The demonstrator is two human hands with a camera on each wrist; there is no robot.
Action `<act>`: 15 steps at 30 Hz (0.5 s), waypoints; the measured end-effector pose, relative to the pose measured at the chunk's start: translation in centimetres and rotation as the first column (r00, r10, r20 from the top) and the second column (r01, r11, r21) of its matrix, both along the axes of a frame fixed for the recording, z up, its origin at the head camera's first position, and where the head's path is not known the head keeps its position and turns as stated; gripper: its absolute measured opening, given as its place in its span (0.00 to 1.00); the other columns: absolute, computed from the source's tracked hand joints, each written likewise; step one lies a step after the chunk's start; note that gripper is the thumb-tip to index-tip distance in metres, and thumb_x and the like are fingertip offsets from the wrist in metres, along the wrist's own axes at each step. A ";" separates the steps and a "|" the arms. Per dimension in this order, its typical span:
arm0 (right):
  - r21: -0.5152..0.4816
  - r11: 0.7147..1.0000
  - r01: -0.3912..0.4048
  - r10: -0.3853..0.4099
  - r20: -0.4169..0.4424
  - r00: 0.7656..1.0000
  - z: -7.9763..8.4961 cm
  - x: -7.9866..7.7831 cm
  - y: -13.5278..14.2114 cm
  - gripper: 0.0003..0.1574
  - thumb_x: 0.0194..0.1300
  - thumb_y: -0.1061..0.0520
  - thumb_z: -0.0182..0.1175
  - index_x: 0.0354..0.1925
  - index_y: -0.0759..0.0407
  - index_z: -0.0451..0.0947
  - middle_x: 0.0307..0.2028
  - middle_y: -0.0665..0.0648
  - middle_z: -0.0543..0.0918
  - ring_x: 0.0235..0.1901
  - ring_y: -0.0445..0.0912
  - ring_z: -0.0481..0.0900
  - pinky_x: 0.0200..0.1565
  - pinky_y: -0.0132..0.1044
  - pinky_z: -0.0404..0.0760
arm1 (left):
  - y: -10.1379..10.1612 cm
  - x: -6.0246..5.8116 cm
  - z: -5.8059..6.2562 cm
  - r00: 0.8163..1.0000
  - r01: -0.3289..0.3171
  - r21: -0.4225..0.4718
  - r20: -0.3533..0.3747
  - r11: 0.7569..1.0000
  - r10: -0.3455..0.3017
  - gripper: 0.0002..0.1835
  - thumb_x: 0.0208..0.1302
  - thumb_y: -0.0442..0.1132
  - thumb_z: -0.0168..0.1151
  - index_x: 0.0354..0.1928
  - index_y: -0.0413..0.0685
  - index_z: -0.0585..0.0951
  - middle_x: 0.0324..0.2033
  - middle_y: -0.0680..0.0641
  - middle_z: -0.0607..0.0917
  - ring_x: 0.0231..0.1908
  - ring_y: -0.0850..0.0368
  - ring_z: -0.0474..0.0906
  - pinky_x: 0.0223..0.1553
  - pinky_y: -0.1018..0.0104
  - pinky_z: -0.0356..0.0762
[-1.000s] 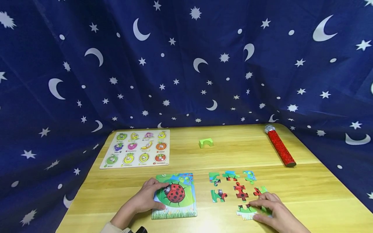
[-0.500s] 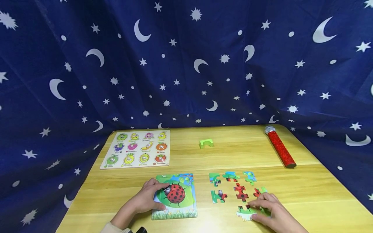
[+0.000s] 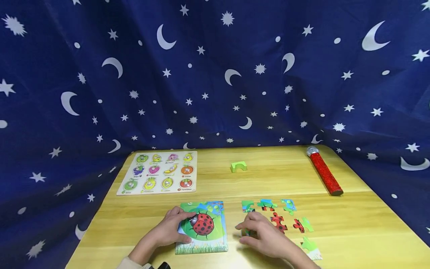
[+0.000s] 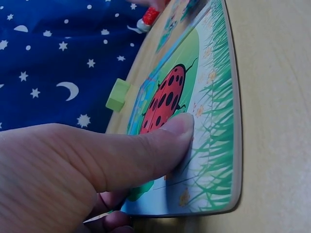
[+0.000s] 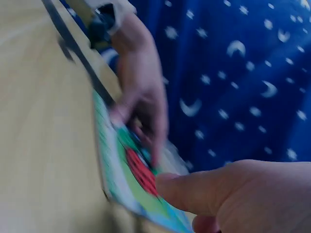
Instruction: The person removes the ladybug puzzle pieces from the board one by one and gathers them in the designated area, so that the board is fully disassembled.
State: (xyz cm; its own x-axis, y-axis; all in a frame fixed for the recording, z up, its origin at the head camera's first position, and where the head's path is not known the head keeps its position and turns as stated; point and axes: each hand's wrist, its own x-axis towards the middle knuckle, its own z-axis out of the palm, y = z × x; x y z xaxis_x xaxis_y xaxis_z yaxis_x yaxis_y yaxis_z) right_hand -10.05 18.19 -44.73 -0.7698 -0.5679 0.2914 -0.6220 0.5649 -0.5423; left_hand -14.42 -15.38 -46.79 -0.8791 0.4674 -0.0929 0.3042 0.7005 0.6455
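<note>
My left hand [image 3: 169, 228] holds the left side of a square ladybug puzzle board [image 3: 215, 239] lying on the table. In the left wrist view its thumb [image 4: 160, 150] lies over the picture, with other fingertips below at the board's edge. To the right, my right hand [image 3: 265, 235] reaches over the loose jigsaw pieces, fingers bent and thumb pointing left. A green-and-dark puzzle piece [image 3: 248, 232] shows beneath its fingers; I cannot tell whether they pinch it. The right wrist view is blurred, with the right thumb [image 5: 194, 191] in front of the board.
Several loose pieces, among them a red spotted one [image 3: 277, 222] and a green corner piece [image 3: 309, 246], lie around the right hand. Behind are a fruit peg board [image 3: 158, 186], a green arch block [image 3: 239, 167] and a red glittery microphone [image 3: 324, 172]. A starry curtain [image 3: 215, 74] hangs behind the table.
My right hand has moved left from the grass-edged piece at the front to the left column of pieces. That grass-edged piece is out of sight. The left hand has stayed on the board.
</note>
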 end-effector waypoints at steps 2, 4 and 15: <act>0.014 0.999 -0.038 0.037 0.037 0.999 -0.1 -0.2 -1.8 0.18 0.64 0.47 0.65 0.48 0.54 0.85 0.31 0.45 0.72 0.33 0.35 0.66 0.34 0.24 0.66 | 0.2 -0.1 0.0 1.000 0.009 -0.002 0.001 1.000 -0.009 0.42 0.43 0.46 0.80 0.64 0.48 0.76 0.42 0.51 0.68 0.46 0.53 0.61 0.51 0.56 0.66; 0.034 0.997 -0.063 0.061 0.057 0.996 -0.2 -0.6 -3.4 0.17 0.63 0.48 0.66 0.47 0.54 0.86 0.30 0.46 0.73 0.32 0.34 0.65 0.34 0.23 0.66 | 0.4 -0.1 0.1 1.000 0.014 0.003 0.004 1.000 -0.014 0.42 0.43 0.45 0.80 0.64 0.48 0.77 0.42 0.50 0.68 0.46 0.53 0.61 0.51 0.55 0.66; 0.151 0.985 -0.084 0.082 0.020 0.996 -1.0 -1.9 -10.6 0.18 0.61 0.46 0.68 0.49 0.49 0.85 0.41 0.46 0.82 0.41 0.33 0.72 0.43 0.27 0.74 | -0.2 0.0 0.1 1.000 0.016 -0.010 0.011 1.000 -0.016 0.41 0.46 0.49 0.79 0.65 0.50 0.76 0.43 0.51 0.68 0.46 0.55 0.61 0.51 0.58 0.65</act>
